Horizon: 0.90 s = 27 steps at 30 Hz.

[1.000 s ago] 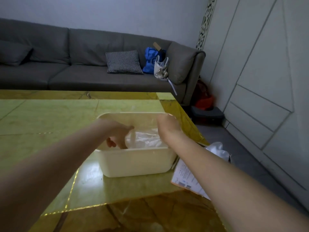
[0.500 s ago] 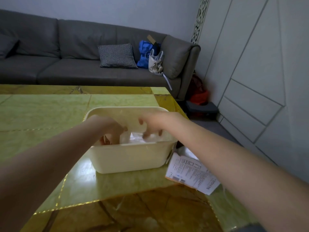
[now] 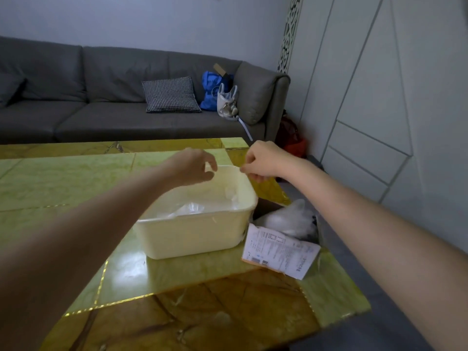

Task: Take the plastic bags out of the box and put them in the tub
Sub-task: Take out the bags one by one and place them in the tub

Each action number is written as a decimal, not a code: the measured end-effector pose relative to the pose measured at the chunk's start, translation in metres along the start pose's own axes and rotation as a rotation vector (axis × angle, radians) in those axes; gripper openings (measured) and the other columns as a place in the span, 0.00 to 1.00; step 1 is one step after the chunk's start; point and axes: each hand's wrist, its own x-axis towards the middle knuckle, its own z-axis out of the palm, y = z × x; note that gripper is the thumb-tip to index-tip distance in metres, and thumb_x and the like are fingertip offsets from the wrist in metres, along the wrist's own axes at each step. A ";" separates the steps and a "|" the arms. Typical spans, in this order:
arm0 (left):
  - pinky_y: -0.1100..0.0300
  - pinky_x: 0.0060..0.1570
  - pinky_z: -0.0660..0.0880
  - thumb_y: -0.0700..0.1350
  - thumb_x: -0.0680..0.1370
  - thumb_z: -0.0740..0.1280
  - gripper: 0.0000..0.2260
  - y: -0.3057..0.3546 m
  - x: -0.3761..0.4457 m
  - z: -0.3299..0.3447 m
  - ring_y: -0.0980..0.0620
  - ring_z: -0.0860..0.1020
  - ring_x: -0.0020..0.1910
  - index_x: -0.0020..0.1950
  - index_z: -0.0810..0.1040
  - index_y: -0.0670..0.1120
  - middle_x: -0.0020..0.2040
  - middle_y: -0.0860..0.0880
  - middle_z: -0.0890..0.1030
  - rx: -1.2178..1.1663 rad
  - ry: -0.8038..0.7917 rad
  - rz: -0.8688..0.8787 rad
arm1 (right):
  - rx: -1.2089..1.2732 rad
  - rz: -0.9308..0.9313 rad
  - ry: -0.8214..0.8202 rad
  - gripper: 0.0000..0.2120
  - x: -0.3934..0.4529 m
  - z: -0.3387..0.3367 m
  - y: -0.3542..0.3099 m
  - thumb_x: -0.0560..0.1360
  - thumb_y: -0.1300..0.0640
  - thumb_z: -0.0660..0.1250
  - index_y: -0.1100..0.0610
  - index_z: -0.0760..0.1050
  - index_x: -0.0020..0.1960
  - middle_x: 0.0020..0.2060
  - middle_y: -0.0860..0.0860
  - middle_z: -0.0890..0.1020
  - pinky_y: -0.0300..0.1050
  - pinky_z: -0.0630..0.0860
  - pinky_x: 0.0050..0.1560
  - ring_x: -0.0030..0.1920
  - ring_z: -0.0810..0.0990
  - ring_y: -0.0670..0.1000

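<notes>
A cream plastic tub [image 3: 197, 236] stands on the glossy green and gold table [image 3: 76, 188], with clear plastic bags [image 3: 187, 207] lying crumpled inside it. My left hand [image 3: 195, 167] hovers over the tub's far rim, fingers loosely curled and holding nothing I can see. My right hand [image 3: 263, 160] is above the far right corner with thumb and fingertips drawn together; whether clear film is between them is unclear. Right of the tub sits the cardboard box [image 3: 263, 206], its flap with a shipping label [image 3: 278, 252] on the table, with more plastic bags [image 3: 286, 219] in it.
A grey sofa [image 3: 101, 102] runs behind the table with a checked cushion [image 3: 169, 95], a blue bag [image 3: 211, 89] and a white bag [image 3: 226, 102]. White cabinet panels [image 3: 367, 122] line the right wall. Something red [image 3: 293, 145] lies on the floor by the sofa's end.
Both hands have risen out of the tub and now hang above its far rim. The bag they were pressing down stays inside. The box with its bags has come into fuller view.
</notes>
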 end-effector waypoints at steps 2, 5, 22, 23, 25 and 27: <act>0.64 0.37 0.69 0.45 0.77 0.65 0.12 0.027 -0.001 -0.001 0.58 0.71 0.33 0.60 0.76 0.45 0.43 0.50 0.76 -0.117 0.045 0.067 | -0.075 0.068 -0.115 0.15 -0.018 -0.016 0.015 0.75 0.51 0.68 0.61 0.77 0.37 0.30 0.52 0.79 0.45 0.80 0.41 0.33 0.78 0.51; 0.66 0.36 0.70 0.46 0.76 0.68 0.13 0.067 -0.001 0.010 0.61 0.70 0.31 0.59 0.77 0.45 0.49 0.45 0.80 -0.206 0.026 0.164 | -0.277 0.176 -0.314 0.18 -0.038 -0.020 0.036 0.71 0.44 0.72 0.60 0.75 0.39 0.34 0.52 0.78 0.44 0.76 0.38 0.35 0.77 0.52; 0.71 0.32 0.73 0.40 0.77 0.66 0.07 0.098 -0.003 0.023 0.64 0.77 0.26 0.48 0.83 0.40 0.43 0.44 0.84 -0.362 -0.092 0.024 | 0.316 0.117 -0.159 0.20 -0.060 -0.011 0.045 0.82 0.50 0.57 0.68 0.76 0.50 0.40 0.62 0.83 0.44 0.79 0.39 0.36 0.81 0.56; 0.72 0.31 0.74 0.40 0.76 0.66 0.07 0.095 -0.003 0.023 0.66 0.77 0.25 0.47 0.83 0.40 0.43 0.44 0.84 -0.380 -0.093 0.028 | 0.377 0.173 -0.190 0.24 -0.061 -0.008 0.047 0.82 0.47 0.52 0.68 0.74 0.51 0.42 0.63 0.83 0.46 0.79 0.40 0.37 0.81 0.58; 0.72 0.31 0.74 0.41 0.76 0.67 0.06 0.090 -0.004 0.020 0.66 0.77 0.26 0.47 0.83 0.40 0.42 0.45 0.84 -0.435 -0.090 0.021 | 0.450 0.288 -0.276 0.29 -0.066 0.002 0.051 0.82 0.43 0.48 0.68 0.74 0.53 0.42 0.63 0.82 0.48 0.79 0.45 0.41 0.82 0.59; 0.72 0.31 0.74 0.41 0.76 0.67 0.06 0.088 -0.004 0.014 0.65 0.78 0.28 0.46 0.83 0.41 0.40 0.46 0.84 -0.536 -0.071 -0.005 | 0.510 0.356 -0.349 0.30 -0.071 0.014 0.055 0.82 0.43 0.47 0.68 0.74 0.56 0.43 0.61 0.81 0.49 0.78 0.48 0.45 0.80 0.59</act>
